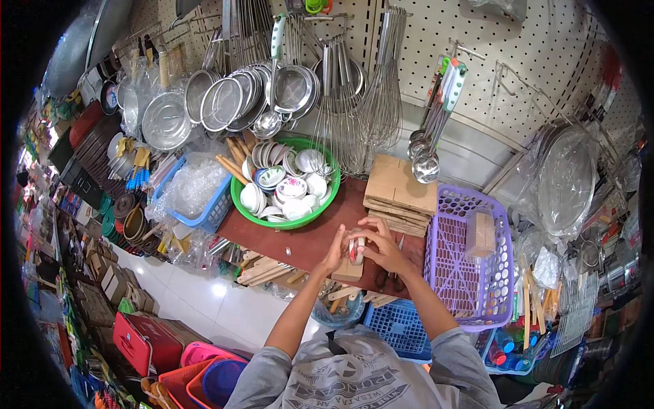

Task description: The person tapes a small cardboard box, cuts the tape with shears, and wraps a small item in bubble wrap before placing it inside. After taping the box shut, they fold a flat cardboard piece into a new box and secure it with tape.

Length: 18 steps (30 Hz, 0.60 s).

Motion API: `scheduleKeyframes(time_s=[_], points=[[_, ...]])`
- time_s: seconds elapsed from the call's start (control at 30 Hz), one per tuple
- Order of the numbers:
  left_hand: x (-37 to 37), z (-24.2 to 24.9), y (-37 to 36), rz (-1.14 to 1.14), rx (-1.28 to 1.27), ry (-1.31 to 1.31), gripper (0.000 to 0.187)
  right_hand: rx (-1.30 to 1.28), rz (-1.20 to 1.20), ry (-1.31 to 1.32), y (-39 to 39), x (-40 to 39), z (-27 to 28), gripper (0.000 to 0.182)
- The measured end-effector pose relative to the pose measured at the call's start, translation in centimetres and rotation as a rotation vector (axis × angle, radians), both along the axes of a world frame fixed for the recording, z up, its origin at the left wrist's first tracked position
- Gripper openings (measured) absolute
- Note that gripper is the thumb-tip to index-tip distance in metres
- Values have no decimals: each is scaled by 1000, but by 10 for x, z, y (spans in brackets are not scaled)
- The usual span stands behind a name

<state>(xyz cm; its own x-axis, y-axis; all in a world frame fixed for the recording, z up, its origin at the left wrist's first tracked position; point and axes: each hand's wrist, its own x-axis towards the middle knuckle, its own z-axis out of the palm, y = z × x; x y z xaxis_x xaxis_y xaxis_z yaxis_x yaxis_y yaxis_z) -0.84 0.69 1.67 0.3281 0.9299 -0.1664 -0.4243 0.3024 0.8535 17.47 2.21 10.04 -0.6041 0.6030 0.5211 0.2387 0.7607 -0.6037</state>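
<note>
Over the front of the reddish-brown table (pixel 313 242), my left hand (pixel 334 251) and my right hand (pixel 379 243) come together around a small white and red item (pixel 353 251). Fingers of both hands curl about it and cover much of it, so its kind cannot be made out. Just below the hands lies a small piece of brown cardboard (pixel 349 271). To the right, by my right wrist, is a dark-handled pair of scissors (pixel 390 278), partly hidden. Behind the hands stands a stack of flat cardboard (pixel 400 185).
A green basin (pixel 286 223) of small bowls sits back left, beside a blue basket (pixel 211 208) with bubble wrap. On the right, a purple basket (pixel 503 273) holds a wrapped block (pixel 481 234). Whisks (pixel 381 88), strainers (pixel 223 104) and ladles (pixel 426 165) hang above.
</note>
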Motion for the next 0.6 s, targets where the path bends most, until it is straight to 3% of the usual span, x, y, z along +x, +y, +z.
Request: scheduleKeyframes(time_s=[0.17,0.33,0.43,0.6], points=[[-4,-9,4,-56,19,-59,75,-373,-9,5,-3,8,-1,21],[-10,-9,3,-75,104,-90,63,-653,57,-47,-2,7,7,20],[-6,-4,-1,-36,143,-18,51,-704,258,128,14,9,-28,23],[-3,3,0,-1,143,10,42,-924,260,53,13,19,-21,28]])
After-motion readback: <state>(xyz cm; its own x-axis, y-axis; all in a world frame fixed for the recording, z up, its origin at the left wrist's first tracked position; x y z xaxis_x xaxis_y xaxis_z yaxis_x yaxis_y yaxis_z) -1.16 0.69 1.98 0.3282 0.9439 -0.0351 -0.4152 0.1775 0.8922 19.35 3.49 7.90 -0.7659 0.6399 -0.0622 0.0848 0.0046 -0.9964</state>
